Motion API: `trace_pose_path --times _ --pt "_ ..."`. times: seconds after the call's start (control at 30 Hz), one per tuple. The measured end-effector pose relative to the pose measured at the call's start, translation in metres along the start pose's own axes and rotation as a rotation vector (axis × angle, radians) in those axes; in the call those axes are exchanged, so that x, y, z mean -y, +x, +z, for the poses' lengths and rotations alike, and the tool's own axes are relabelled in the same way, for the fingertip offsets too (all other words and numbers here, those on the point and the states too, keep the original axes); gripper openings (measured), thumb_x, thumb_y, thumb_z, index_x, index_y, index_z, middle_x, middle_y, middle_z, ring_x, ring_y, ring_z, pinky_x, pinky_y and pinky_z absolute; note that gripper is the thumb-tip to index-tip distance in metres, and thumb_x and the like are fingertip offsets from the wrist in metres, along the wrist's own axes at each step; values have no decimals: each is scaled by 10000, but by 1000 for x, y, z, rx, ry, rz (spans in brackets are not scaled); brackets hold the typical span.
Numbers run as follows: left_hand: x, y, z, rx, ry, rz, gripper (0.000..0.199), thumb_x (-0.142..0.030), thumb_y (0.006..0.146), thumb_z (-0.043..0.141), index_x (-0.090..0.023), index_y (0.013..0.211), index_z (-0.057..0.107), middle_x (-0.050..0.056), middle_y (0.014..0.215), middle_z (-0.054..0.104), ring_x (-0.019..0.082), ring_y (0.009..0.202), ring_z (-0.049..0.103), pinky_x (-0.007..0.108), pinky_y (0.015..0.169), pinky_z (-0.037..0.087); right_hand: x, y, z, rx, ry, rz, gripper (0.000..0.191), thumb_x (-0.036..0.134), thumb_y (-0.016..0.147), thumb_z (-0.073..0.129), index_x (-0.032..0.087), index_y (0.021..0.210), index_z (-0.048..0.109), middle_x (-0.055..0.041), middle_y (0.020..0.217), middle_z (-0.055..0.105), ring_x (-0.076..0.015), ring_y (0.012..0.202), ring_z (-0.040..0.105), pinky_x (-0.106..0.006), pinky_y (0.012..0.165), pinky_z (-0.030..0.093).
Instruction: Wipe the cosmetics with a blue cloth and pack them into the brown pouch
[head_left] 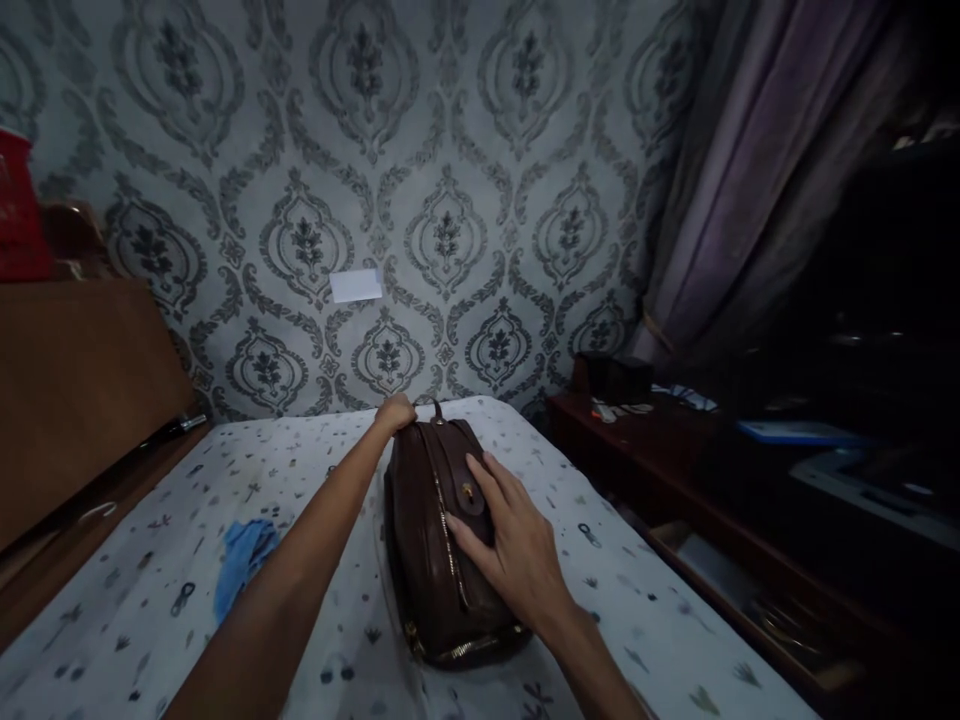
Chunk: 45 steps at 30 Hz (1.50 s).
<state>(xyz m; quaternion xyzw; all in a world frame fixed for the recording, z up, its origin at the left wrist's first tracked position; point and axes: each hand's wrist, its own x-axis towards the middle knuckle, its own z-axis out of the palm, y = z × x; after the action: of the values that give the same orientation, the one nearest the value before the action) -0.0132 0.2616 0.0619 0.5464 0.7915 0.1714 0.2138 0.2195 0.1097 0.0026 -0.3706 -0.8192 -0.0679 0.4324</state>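
A dark brown leather backpack [420,520] with gold-coloured zips and a small metal clasp lies on a white printed bedsheet [330,600], its loop handle [437,410] at the far end. My left hand [396,412] is closed at the bag's far left corner, and its fingertips are hidden from me. Spread over the right side of the bag, my right hand [517,535] touches the leather beside the clasp, with fingers stretched out. A crumpled blue cloth [246,560] lies on the sheet left of the bag, partly behind my left forearm.
Patterned wallpaper with a white card-like patch [356,285] rises behind the bed. To the left stands a brown wooden panel [82,390], with a red container [21,210] above. A dark red table [622,440] holding small items and a purple curtain [750,180] are at right.
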Motion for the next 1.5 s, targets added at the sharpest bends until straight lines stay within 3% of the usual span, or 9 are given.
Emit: trace_pose_path --times 0.37,0.7,0.97,1.13,1.23,1.4,1.5 --pt "5 -13 12 -265 72 109 341 -354 938 615 -180 1231 598 95 1254 615 234 1102 625 439 918 546 3 0 -3 67 30 64 617 433 915 564 202 1474 441 -157 1486 497 -307 1357 496 -495 1083 476" --pt "12 -15 15 -338 -48 150 300 -365 946 600 -158 1162 628 88 1190 646 223 1067 636 440 916 542 4 2 -6 89 38 83 623 430 912 568 203 1477 438 -155 1491 491 -310 1359 489 -498 1084 471" --pt "12 -15 8 -200 -131 220 313 -370 949 595 -139 1159 621 80 1138 657 206 987 655 409 851 567 3 1 -7 82 109 91 624 445 882 617 217 1442 466 -142 1448 522 -316 1341 492 -510 1078 465" --pt "-6 -10 -7 -32 -92 273 290 -368 942 606 -134 1110 632 58 1047 667 183 894 659 367 783 574 3 20 -21 181 191 136 629 470 832 696 202 1376 525 -132 1258 619 -316 1200 559 -490 1011 496" --pt "-21 -6 -5 46 -68 323 258 -353 932 621 -130 1058 649 49 1019 671 179 882 656 356 776 571 2 33 -28 240 182 167 655 540 808 712 201 1344 549 -126 1177 624 -323 1133 568 -492 964 501" --pt "-36 4 11 107 -63 356 294 -348 934 621 -136 1137 632 69 1117 661 199 949 659 380 809 578 1 43 -28 377 195 209 688 576 784 724 211 1333 527 -173 1485 452 -359 1376 414 -558 1071 393" --pt "-38 9 16 73 -61 339 346 -361 933 619 -146 1204 610 83 1203 635 229 1022 646 414 853 572 2 45 -28 438 200 207 650 576 800 709 175 1281 536 -194 1528 418 -354 1430 367 -559 1112 346"
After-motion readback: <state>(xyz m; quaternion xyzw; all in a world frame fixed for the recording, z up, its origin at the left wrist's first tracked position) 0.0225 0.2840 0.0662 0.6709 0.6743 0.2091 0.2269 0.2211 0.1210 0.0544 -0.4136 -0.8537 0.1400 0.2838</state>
